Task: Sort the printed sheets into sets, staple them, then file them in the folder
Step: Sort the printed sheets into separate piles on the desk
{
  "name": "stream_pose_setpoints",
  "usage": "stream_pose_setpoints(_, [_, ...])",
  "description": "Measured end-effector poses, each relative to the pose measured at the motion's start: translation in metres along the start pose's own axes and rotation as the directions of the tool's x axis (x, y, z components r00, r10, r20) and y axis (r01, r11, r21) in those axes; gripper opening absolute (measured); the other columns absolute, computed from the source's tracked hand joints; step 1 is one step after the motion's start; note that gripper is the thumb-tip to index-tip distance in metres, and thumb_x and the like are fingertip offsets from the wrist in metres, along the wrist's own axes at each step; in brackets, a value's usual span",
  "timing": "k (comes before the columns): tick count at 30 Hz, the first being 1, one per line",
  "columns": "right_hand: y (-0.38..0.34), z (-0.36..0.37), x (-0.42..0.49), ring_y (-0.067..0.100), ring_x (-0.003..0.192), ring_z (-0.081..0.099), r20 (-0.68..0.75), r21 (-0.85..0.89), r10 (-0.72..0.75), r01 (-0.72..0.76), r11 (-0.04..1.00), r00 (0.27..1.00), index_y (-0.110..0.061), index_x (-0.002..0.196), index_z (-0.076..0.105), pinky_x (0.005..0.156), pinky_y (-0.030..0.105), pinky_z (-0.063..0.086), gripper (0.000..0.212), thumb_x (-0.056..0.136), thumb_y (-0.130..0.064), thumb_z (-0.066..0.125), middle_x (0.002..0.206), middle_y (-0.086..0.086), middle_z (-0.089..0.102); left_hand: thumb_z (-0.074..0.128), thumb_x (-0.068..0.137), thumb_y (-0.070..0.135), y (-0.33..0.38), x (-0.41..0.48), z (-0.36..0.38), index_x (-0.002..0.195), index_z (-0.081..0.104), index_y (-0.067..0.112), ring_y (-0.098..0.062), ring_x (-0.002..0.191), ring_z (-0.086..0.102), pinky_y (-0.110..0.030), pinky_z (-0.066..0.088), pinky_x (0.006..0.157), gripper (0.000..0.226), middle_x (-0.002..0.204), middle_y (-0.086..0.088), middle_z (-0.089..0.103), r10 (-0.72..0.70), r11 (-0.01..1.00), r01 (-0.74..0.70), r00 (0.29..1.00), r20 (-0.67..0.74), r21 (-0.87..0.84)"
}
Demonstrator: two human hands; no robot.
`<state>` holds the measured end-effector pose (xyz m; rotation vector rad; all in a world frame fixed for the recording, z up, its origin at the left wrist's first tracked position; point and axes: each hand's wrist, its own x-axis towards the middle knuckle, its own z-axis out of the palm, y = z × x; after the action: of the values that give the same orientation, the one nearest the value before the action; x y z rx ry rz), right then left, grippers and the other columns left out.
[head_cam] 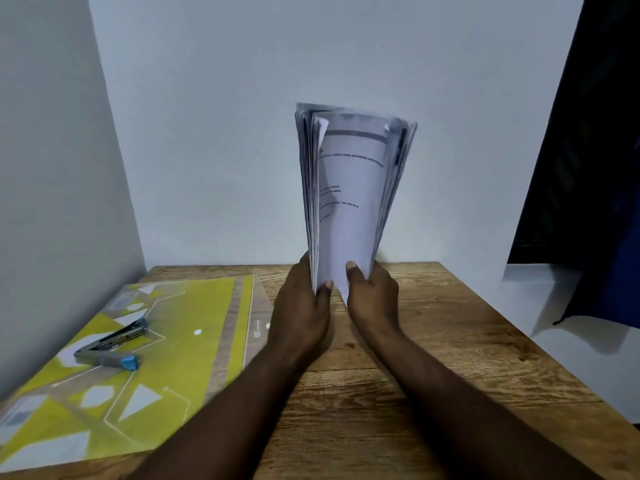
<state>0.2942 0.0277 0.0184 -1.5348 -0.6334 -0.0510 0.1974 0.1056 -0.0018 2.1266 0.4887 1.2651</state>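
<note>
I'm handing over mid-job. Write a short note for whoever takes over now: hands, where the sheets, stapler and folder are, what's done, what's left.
Left hand and right hand: each grip holds the bottom of the stack of printed sheets, upright above the wooden table.
Stapler lies on the yellow folder, flat at the table's left.
Done: no sorted set on the table.
Left: sorting, stapling, filing.

Print on thick white stack of printed sheets point(349, 188) blurred, unreadable. Near corner of yellow patterned plastic folder point(180, 341), at left edge of wooden tabletop point(450, 358), cropped by picture.
</note>
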Motion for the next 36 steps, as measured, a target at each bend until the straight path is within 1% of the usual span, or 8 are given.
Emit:
stream_pose_setpoints(4, [0.005, -0.001, -0.007, 0.016, 0.100, 0.070, 0.046, -0.022, 0.009, -0.008, 1.000, 0.999, -0.025, 0.128, 0.066, 0.087, 0.032, 0.057, 0.032, 0.099, -0.038, 0.070, 0.108, -0.008, 0.072, 0.077, 0.082, 0.047, -0.007, 0.001, 0.000, 0.137, 0.059, 0.041, -0.008, 0.113, 0.069, -0.039, 0.059, 0.093, 0.059, 0.125, 0.016, 0.071, -0.258, 0.922, 0.262, 0.965, 0.052, -0.284])
stream_pose_setpoints(7, [0.010, -0.001, -0.007, 0.014, 0.103, 0.072, 0.060, 0.001, 0.068, -0.068, 0.998, 0.996, -0.032, 0.123, 0.068, 0.094, 0.038, 0.060, 0.026, 0.099, -0.039, 0.070, 0.108, -0.012, 0.073, 0.071, 0.096, 0.039, -0.013, 0.001, -0.001, 0.141, 0.059, 0.038, -0.014, 0.113, 0.069, -0.037, 0.057, 0.096, 0.046, 0.127, 0.012, 0.072, -0.347, 0.887, 0.363, 0.932, 0.105, -0.285])
stream_pose_setpoints(15, [-0.001, 0.004, -0.007, 0.023, 0.098, 0.070, 0.006, -0.106, -0.028, 0.029, 0.994, 1.000, -0.012, 0.131, 0.068, 0.086, 0.035, 0.057, 0.029, 0.108, -0.026, 0.055, 0.102, -0.002, 0.069, 0.052, 0.110, 0.029, 0.004, -0.002, 0.001, 0.139, 0.062, 0.025, -0.002, 0.095, 0.061, -0.002, 0.041, 0.075, 0.031, 0.106, 0.020, 0.065, -0.083, 0.994, 0.081, 0.996, -0.018, -0.071])
stream_pose_setpoints(18, [-0.007, 0.006, -0.010, 0.019, 0.093, 0.069, -0.005, -0.164, -0.130, 0.127, 0.978, 0.992, -0.014, 0.134, 0.066, 0.081, 0.030, 0.056, 0.031, 0.106, -0.025, 0.057, 0.107, 0.003, 0.074, 0.053, 0.109, 0.030, 0.011, -0.004, 0.002, 0.137, 0.060, 0.025, 0.002, 0.093, 0.059, -0.007, 0.044, 0.076, 0.030, 0.108, 0.018, 0.066, -0.008, 0.999, 0.006, 0.998, -0.059, -0.033])
stream_pose_setpoints(22, [0.003, 0.006, -0.015, 0.030, 0.101, 0.070, 0.174, -0.374, -0.045, 0.108, 0.921, 0.984, -0.014, 0.141, 0.058, 0.085, 0.038, 0.059, 0.041, 0.101, -0.021, 0.058, 0.119, 0.011, 0.073, 0.050, 0.106, 0.038, -0.006, -0.004, 0.008, 0.128, 0.064, 0.020, -0.022, 0.090, 0.066, -0.028, 0.041, 0.066, 0.032, 0.112, -0.005, 0.076, -0.216, 0.961, 0.189, 0.969, 0.119, 0.200])
stream_pose_setpoints(25, [0.005, 0.007, -0.015, 0.033, 0.103, 0.069, 0.192, -0.362, 0.000, 0.071, 0.929, 0.981, -0.012, 0.136, 0.060, 0.087, 0.044, 0.059, 0.036, 0.100, -0.017, 0.054, 0.119, 0.016, 0.073, 0.050, 0.107, 0.032, -0.006, -0.004, 0.007, 0.127, 0.065, 0.015, -0.028, 0.098, 0.068, -0.029, 0.040, 0.072, 0.030, 0.115, -0.010, 0.075, -0.239, 0.955, 0.218, 0.967, 0.089, 0.200])
stream_pose_setpoints(29, [-0.002, 0.009, -0.010, 0.034, 0.103, 0.069, 0.127, -0.315, -0.089, 0.125, 0.941, 0.988, -0.011, 0.139, 0.059, 0.086, 0.042, 0.059, 0.037, 0.103, -0.016, 0.054, 0.117, 0.015, 0.073, 0.050, 0.107, 0.024, 0.006, -0.001, 0.004, 0.122, 0.066, 0.011, -0.032, 0.096, 0.068, -0.029, 0.036, 0.070, 0.025, 0.109, -0.012, 0.075, -0.149, 0.969, 0.148, 0.989, -0.009, 0.197])
stream_pose_setpoints(36, [0.010, 0.008, -0.012, 0.036, 0.101, 0.067, 0.248, -0.433, 0.029, 0.084, 0.898, 0.968, -0.007, 0.134, 0.057, 0.085, 0.045, 0.058, 0.037, 0.098, -0.011, 0.052, 0.118, 0.020, 0.071, 0.045, 0.105, 0.030, -0.014, -0.002, 0.006, 0.132, 0.055, 0.016, -0.033, 0.093, 0.066, -0.033, 0.041, 0.069, 0.032, 0.107, -0.012, 0.072, -0.246, 0.896, 0.171, 0.959, 0.139, 0.409])
